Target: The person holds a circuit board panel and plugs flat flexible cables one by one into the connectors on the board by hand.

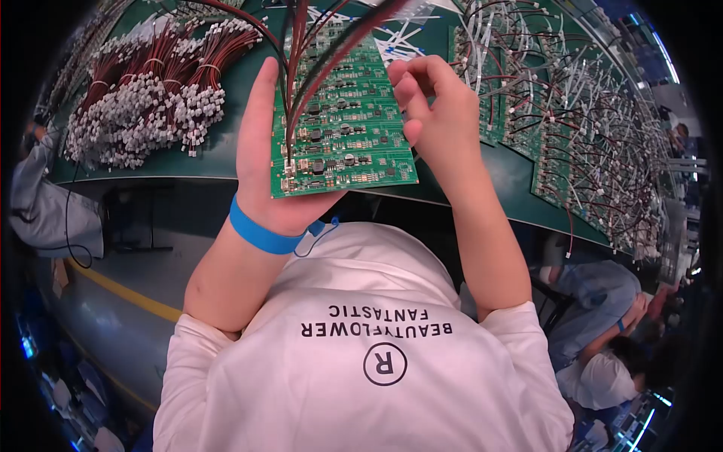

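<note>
My left hand (260,162), with a blue wrist strap (260,232) below it, holds a green circuit board panel (361,139) from beneath, thumb along its left edge. The panel is tilted toward me and carries repeated rows of small parts. Dark red and black wires (316,71) rise from its left side; one ends in a white connector (289,167) near the lower left corner. At the panel's right edge is my right hand (440,105), its fingers curled in toward the thumb. Whatever those fingertips may pinch is too small or hidden to make out.
Bundled wires with white connectors (162,90) lie on the green table (226,143) at left. Wired circuit boards (572,135) cover its right side. White strips with blue ends (399,41) lie behind the panel. Other people (602,301) sit nearby on both sides.
</note>
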`<state>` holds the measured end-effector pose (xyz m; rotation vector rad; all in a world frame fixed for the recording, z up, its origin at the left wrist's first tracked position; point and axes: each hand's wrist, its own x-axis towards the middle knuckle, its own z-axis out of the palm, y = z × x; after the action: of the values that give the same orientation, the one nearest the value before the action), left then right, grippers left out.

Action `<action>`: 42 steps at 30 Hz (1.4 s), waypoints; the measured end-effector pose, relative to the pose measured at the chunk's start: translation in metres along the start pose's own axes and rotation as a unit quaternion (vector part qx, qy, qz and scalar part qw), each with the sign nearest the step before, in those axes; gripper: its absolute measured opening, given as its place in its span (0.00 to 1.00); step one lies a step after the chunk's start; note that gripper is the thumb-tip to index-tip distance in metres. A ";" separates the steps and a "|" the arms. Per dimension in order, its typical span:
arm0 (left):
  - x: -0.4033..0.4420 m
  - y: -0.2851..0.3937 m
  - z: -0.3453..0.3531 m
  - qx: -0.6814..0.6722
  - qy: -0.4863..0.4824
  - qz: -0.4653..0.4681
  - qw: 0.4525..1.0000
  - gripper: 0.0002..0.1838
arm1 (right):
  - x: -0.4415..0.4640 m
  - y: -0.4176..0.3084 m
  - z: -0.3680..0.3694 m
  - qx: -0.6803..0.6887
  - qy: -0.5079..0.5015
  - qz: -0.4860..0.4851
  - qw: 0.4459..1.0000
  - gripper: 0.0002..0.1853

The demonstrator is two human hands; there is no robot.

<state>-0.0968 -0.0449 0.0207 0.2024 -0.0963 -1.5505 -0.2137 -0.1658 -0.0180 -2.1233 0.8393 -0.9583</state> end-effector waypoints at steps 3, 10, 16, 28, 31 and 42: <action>0.000 0.001 -0.002 0.011 0.021 0.012 1.000 0.31 | 0.001 -0.004 -0.001 0.112 -0.001 0.044 0.993 0.05; 0.007 0.019 0.005 -0.065 -0.069 0.033 0.995 0.29 | 0.011 -0.006 -0.009 0.325 0.029 0.013 0.945 0.03; -0.004 0.027 0.004 -0.133 -0.083 0.017 0.988 0.30 | -0.015 -0.054 -0.047 0.454 -0.044 0.035 0.889 0.06; -0.002 -0.006 0.003 -0.164 -0.215 -0.017 0.963 0.39 | -0.039 -0.095 -0.072 0.471 -0.072 0.091 0.874 0.14; -0.003 -0.008 0.003 -0.093 -0.152 -0.019 0.984 0.34 | -0.038 -0.094 -0.075 0.451 -0.092 0.099 0.882 0.17; 0.002 -0.015 0.007 0.004 0.001 -0.017 1.000 0.30 | -0.040 -0.086 -0.076 0.241 -0.109 -0.021 0.964 0.13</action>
<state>-0.1131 -0.0475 0.0240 0.2142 -0.0976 -1.5844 -0.2716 -0.1080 0.0714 -1.7822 0.3999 -0.8297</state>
